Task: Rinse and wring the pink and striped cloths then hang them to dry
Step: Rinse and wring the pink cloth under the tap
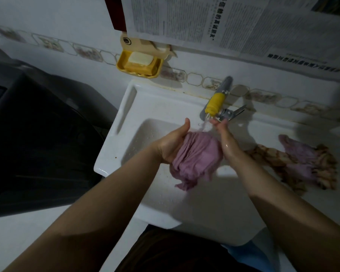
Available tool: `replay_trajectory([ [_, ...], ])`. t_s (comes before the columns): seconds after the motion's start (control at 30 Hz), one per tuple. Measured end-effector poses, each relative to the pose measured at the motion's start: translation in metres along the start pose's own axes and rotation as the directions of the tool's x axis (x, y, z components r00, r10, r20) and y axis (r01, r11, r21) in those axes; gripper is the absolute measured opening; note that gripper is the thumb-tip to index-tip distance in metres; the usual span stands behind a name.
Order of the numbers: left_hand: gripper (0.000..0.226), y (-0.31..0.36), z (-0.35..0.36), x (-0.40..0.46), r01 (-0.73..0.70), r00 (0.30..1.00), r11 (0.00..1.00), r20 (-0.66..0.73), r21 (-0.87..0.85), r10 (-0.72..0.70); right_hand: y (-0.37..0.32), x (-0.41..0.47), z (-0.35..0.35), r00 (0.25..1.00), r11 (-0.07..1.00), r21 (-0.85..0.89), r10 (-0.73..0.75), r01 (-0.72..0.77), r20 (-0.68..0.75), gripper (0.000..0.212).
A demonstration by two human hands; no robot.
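Pink cloth point(196, 154) sits bunched under the tap point(214, 104) stream for rinsing, left hand point(172, 143) fingers grasping it, right hand point(224, 134) fingers steadying it, grip unclear

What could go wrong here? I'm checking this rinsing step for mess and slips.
1. Water from the tap hits the pink cloth held between the left hand and right hand; it may splash over the sink rim.
2. The striped cloth lies on the right ledge and could slide off.
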State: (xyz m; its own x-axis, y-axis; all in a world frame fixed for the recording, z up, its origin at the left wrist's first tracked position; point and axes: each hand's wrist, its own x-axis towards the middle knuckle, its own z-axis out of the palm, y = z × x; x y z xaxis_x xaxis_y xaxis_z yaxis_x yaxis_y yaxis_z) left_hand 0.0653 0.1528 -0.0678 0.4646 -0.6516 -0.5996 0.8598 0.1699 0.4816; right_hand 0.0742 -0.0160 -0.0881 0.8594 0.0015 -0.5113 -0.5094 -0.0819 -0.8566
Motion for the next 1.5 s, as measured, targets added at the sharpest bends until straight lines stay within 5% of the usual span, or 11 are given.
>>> replay_trajectory([
  [0.1,0.08,0.012,-0.002,0.0,0.058,0.998,0.989,-0.03,0.139,-0.054,-0.015,-0.002,0.007,0.962,0.988,-0.049,0.155,-0.148,0.224,0.075],
  [0.23,0.076,0.018,-0.011,-0.004,0.145,0.989,0.93,-0.035,0.338,-0.142,-0.005,-0.001,0.003,0.87,0.934,-0.19,0.353,-0.303,0.344,0.101],
  [0.43,0.05,0.03,-0.029,-0.008,0.191,0.969,0.751,0.002,0.632,-0.248,-0.016,-0.016,-0.014,0.794,0.913,-0.304,0.393,-0.273,0.465,0.041],
  [0.53,0.035,0.023,-0.035,-0.009,0.189,0.972,0.721,-0.021,0.667,-0.235,-0.034,-0.021,-0.02,0.857,0.949,-0.209,0.304,-0.235,0.416,0.02],
  [0.77,0.021,-0.023,-0.053,-0.001,0.105,0.994,0.63,-0.067,0.769,-0.084,-0.052,-0.024,-0.012,0.97,0.995,0.035,0.078,-0.089,0.23,0.016],
  [0.93,0.045,-0.053,-0.067,-0.007,-0.18,0.933,0.82,-0.169,0.543,0.317,-0.045,-0.014,-0.029,1.0,0.964,-0.264,-0.025,0.026,0.007,0.013],
  [1.03,0.046,-0.049,-0.052,-0.003,-0.309,0.886,0.923,-0.282,0.231,0.368,-0.033,-0.009,-0.022,0.997,0.995,-0.069,-0.071,0.071,0.006,0.016],
  [1.2,0.045,-0.037,-0.03,0.02,-0.409,0.729,0.912,-0.61,-0.022,0.312,-0.02,-0.012,-0.002,0.995,0.985,0.166,0.031,-0.046,0.094,0.017],
  [1.3,0.042,-0.029,-0.016,0.032,-0.387,0.628,0.919,-0.752,-0.078,0.2,-0.012,-0.02,0.019,0.996,0.998,-0.066,-0.003,0.009,0.088,0.011],
  [1.43,0.046,-0.02,0.021,0.038,-0.278,0.752,0.955,-0.642,-0.102,0.151,-0.007,-0.025,0.048,0.991,0.861,-0.502,-0.125,0.079,-0.057,0.042],
  [1.5,0.048,-0.02,0.036,0.041,-0.265,0.716,0.964,-0.674,-0.024,0.18,-0.017,-0.013,0.045,0.974,0.849,-0.528,-0.119,-0.002,-0.195,0.052],
])
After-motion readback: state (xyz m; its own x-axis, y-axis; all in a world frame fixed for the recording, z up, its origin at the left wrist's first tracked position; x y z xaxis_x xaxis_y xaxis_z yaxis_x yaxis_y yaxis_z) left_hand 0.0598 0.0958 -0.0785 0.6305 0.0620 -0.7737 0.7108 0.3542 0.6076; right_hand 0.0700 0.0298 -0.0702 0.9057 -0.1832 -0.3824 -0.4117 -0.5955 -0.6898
